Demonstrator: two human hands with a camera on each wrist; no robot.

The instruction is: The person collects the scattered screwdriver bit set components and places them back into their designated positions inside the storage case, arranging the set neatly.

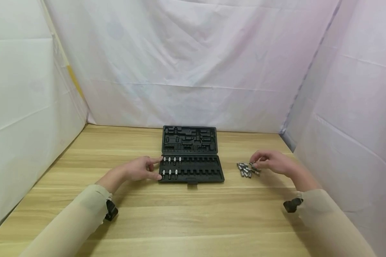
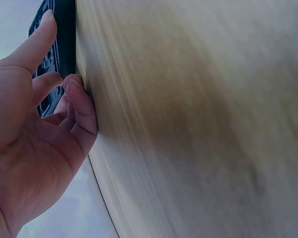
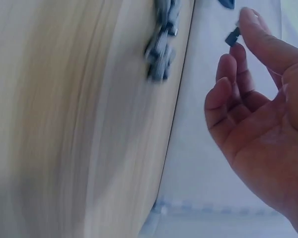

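Observation:
A black plastic case [image 1: 197,165] lies unfolded on the table, its moulded lid [image 1: 190,140] at the back. Small silver-and-dark bit sockets [image 1: 169,173] stand in the left slots of its two rows, three of them in the front row. My left hand [image 1: 138,169] rests against the case's left side, thumb on the front corner and index finger farther back, other fingers loosely bent. To the right of the case, my right hand [image 1: 275,163] pinches a bit socket [image 3: 233,36] between thumb and index finger, just over a loose pile of bit sockets [image 1: 245,170].
The case stands on a wood-grain table [image 1: 193,217]. White sheets [image 1: 193,64] hang behind the table and along both sides. A small black latch [image 1: 192,183] projects from the case's front edge.

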